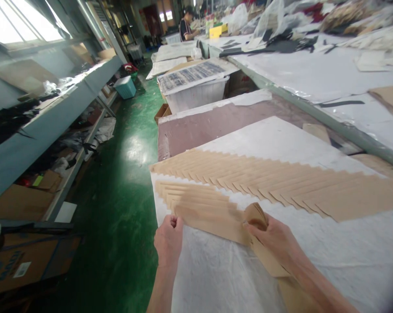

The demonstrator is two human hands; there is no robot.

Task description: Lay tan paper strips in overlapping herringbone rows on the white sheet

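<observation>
My left hand (169, 239) is closed in a pinch at the left front corner of the nearest tan flat piece (209, 221). Whether that piece is cloth or paper I cannot tell. It lies in front of a short row of overlapping tan pieces (189, 193). My right hand (274, 237) is wrapped round a curled bundle of tan pieces (255, 215), at the right end of the nearest piece. Part of the bundle hangs down beneath my right wrist. Behind, a long fanned row of overlapping tan pieces (268, 178) stretches across the white-covered table (222, 269).
A grey bin (196, 95) with a covered top stands beyond the table. On the right runs a long white worktable (281, 74) with dark scraps. Left of the green floor (124, 195) are shelves (78, 95) and a cardboard box (33, 261). A person (187, 26) is far back.
</observation>
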